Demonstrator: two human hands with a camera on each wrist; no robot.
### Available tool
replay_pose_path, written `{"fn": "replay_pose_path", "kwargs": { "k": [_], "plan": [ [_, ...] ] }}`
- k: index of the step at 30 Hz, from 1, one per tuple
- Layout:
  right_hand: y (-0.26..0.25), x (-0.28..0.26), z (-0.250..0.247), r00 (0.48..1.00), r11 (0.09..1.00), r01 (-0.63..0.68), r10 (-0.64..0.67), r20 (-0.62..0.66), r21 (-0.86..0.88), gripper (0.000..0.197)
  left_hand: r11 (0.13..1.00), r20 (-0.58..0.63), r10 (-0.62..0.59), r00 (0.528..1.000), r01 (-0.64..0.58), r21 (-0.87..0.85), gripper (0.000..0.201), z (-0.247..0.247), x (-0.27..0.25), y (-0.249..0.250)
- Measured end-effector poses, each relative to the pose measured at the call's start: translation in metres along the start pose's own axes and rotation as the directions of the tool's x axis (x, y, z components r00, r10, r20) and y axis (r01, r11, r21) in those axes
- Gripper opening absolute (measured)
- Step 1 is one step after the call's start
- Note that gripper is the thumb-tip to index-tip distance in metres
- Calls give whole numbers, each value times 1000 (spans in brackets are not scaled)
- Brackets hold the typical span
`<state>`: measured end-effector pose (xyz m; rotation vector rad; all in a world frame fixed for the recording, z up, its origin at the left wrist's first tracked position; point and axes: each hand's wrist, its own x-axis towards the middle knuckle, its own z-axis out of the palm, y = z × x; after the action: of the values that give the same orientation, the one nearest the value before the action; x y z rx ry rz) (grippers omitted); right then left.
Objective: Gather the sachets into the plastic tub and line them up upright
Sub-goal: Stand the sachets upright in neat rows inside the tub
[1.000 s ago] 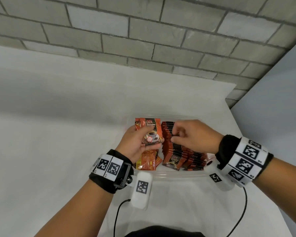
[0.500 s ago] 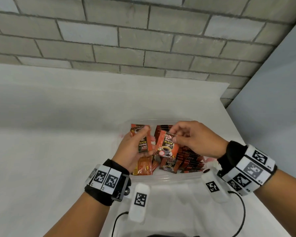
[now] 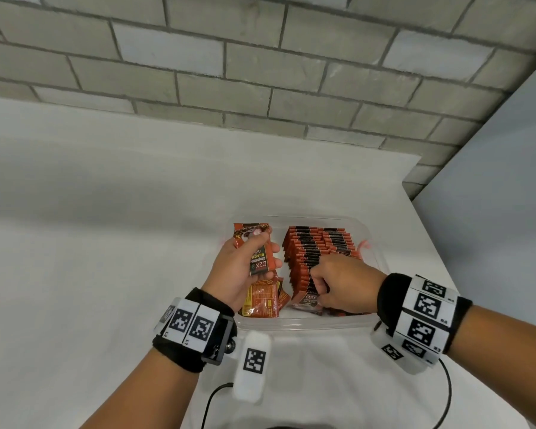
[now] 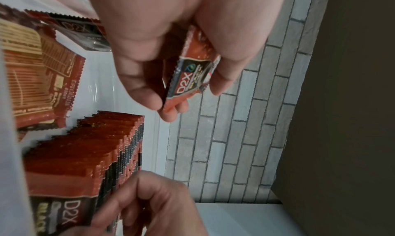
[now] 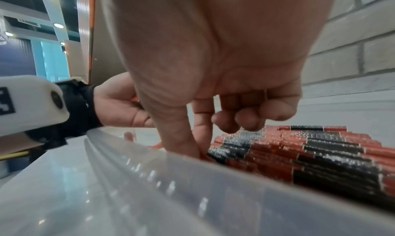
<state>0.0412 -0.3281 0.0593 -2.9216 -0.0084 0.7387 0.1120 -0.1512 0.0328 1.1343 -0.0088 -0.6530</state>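
Left hand: the left hand (image 3: 242,267) is raised over the left part of the tub; its thumb and curled fingers grip a small stack of red-and-black foil coffee sachets (image 3: 257,250), the front one printed "D2X"; in the left wrist view the same stack (image 4: 190,74) sits between thumb and fingertips.
Right hand: the right hand (image 3: 342,286) is low in the tub at the near end of the rows; the thumb and forefinger are pressed together on the front sachet (image 3: 310,300), pinching its top edge; the other fingers (image 5: 245,119) are curled loosely above the rows.
Tub: the clear, shallow rectangular plastic tub (image 3: 375,239) rests on the white table (image 3: 90,243), close to the person.
Upright rows: two rows of red-and-black sachets standing on edge (image 3: 316,246) fill the right part of the tub, side by side, running from the far wall toward the near wall; the sachets lean slightly and touch each other; the right wrist view shows their crimped tops (image 5: 310,151) just behind the near rim (image 5: 149,180).
Loose sachets: a few orange-backed sachets (image 3: 260,300) lie flat or tilted in the near left corner, below the left hand, beside the rows.
Surroundings: a grey brick wall (image 3: 260,57) stands behind the table; both wrists wear black bands with square-patterned markers (image 3: 192,323).
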Motion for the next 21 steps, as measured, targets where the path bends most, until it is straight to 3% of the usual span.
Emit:
{"fn": "replay_pose_path", "kwargs": {
  "k": [4,7,11,15,18,21],
  "plan": [
    [-3,1,0,996,985,-1,17,91,-170,15,1000,11,-10,1000,10,7,25,2,1,-1],
    [-2,3,1,995,973,-5,27,93,-232,31,1000,23,-12,1000,12,14,24,3,2,0],
    [-3,3,2,1000,966,-2,9,27,-257,16,1000,30,-17,999,16,11,24,2,2,-1],
    [-3,3,5,1000,966,5,-7,-7,-257,27,1000,38,-15,999,14,16,24,2,1,1],
    [-1,3,3,1000,973,-6,2,-18,-232,16,1000,42,-18,999,17,12,23,2,1,1],
    [1,0,2,1000,981,-10,5,-29,-194,17,1000,43,-17,999,17,8,22,2,1,1]
  ]
}}
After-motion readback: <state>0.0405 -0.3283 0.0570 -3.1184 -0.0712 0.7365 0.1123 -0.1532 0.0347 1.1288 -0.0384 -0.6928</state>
